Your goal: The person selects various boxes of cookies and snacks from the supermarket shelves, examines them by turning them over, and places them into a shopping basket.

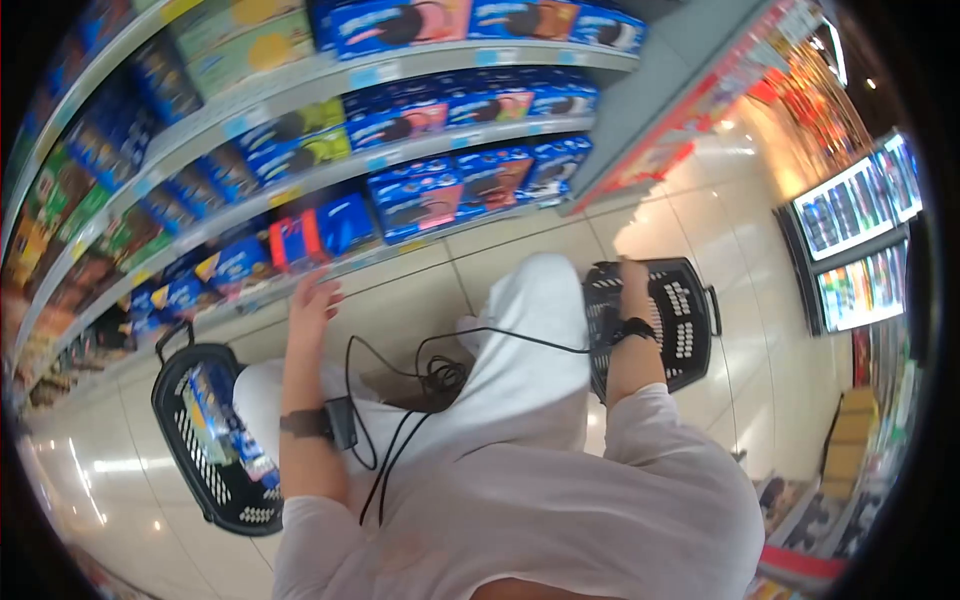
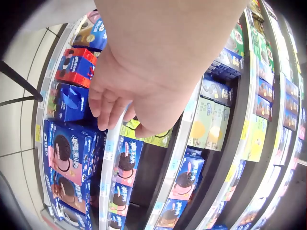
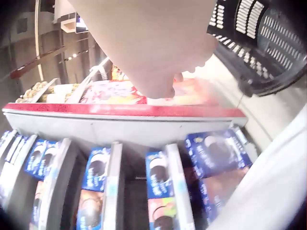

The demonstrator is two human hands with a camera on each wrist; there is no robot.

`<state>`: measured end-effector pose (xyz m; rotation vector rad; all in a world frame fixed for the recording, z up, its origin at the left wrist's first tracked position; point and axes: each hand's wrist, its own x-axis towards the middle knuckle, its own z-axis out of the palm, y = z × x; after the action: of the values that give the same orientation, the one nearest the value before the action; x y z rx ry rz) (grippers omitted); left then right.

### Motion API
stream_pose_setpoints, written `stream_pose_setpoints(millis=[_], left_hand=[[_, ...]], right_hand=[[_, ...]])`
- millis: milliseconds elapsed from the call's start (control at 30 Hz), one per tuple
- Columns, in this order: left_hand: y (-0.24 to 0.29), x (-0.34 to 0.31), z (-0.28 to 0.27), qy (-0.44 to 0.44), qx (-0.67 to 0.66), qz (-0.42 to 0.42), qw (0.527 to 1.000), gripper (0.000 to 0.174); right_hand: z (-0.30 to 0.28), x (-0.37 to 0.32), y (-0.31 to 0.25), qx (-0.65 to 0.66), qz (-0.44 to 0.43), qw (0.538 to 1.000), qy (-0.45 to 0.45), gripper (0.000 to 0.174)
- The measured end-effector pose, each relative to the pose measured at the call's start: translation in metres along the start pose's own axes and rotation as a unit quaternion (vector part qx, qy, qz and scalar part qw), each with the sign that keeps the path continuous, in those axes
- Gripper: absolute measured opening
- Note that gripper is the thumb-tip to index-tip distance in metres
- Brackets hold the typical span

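Note:
My left hand [image 1: 318, 298] is held out before the lowest shelf, close to a red and blue box [image 1: 295, 242]. In the left wrist view that hand [image 2: 129, 91] has loosely bent fingers with nothing in them, beside a blue bag-like pack [image 2: 72, 101] and the red box [image 2: 76, 67]. Over the near part of a black basket [image 1: 680, 310] is my right hand [image 1: 634, 285]. The right wrist view shows this hand [image 3: 158, 62] holding nothing visible, its fingers partly hidden, with the basket [image 3: 254, 43] off to the right.
Shelves [image 1: 400, 68] of blue cookie boxes [image 1: 415, 195] run across the front and left. A second black basket [image 1: 180, 450] with blue packs [image 1: 225, 415] stands at the left on the tiled floor [image 1: 110, 500]. Black cables [image 1: 445, 375] lie around my legs. Lit coolers [image 1: 855, 220] stand at the right.

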<state>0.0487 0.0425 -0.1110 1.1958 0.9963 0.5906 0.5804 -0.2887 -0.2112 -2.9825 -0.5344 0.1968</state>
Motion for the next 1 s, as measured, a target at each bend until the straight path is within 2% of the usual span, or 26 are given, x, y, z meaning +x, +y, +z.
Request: stream_pose_setpoints(millis=[67,100,133,200,267,300,333,400,433,467,533,733,867,1000], left_hand=[[0.001,0.001,0.002,0.018,0.006,-0.012,1.0,0.034],[0.003,0.002,0.005,0.0,0.009,-0.01,1.0,0.034],[0.005,0.001,0.007,0.006,0.011,-0.013,1.0,0.034],[0.006,0.001,0.011,0.006,0.017,-0.011,1.0,0.034],[0.005,-0.001,0.012,0.021,0.022,-0.019,0.999,0.034],[0.004,0.0,0.012,0.02,0.026,-0.025,0.999,0.034],[0.003,0.001,0.011,0.017,0.029,-0.022,0.999,0.034],[-0.001,0.001,0.011,0.02,0.031,-0.031,0.999,0.034],[-0.004,0.001,0.011,0.018,0.033,-0.031,0.999,0.034],[-0.006,0.003,0.011,0.019,0.036,-0.034,0.999,0.034],[-0.009,0.009,0.01,0.019,0.045,-0.031,0.998,0.034],[-0.012,0.015,0.017,0.019,0.071,-0.055,0.996,0.033],[-0.012,0.019,0.025,0.02,0.09,-0.066,0.994,0.032],[-0.012,0.018,0.03,0.016,0.101,-0.064,0.993,0.032]], right_hand=[[0.014,-0.044,0.003,0.072,-0.039,0.991,-0.109,0.049],[0.017,-0.072,-0.009,0.375,0.093,0.91,-0.153,0.059],[0.019,-0.091,-0.008,0.335,0.057,0.922,-0.189,0.061],[0.034,-0.114,-0.022,0.238,0.126,0.916,-0.298,0.062],[0.057,-0.136,-0.022,0.22,0.103,0.952,-0.184,0.069],[0.049,-0.142,-0.024,0.218,0.065,0.957,-0.182,0.069],[0.061,-0.134,-0.019,0.223,0.068,0.956,-0.18,0.069],[0.073,-0.122,-0.018,0.115,0.026,0.981,-0.151,0.055],[0.079,-0.124,-0.012,0.105,-0.015,0.988,-0.111,0.043],[0.077,-0.122,-0.012,0.107,-0.013,0.988,-0.11,0.043],[0.074,-0.116,-0.02,0.154,0.085,0.979,-0.098,0.038],[0.073,-0.091,-0.018,0.148,0.069,0.981,-0.105,0.042],[0.065,-0.063,-0.024,0.151,0.075,0.979,-0.116,0.04],[0.063,-0.036,-0.03,0.134,0.04,0.984,-0.107,0.038]])
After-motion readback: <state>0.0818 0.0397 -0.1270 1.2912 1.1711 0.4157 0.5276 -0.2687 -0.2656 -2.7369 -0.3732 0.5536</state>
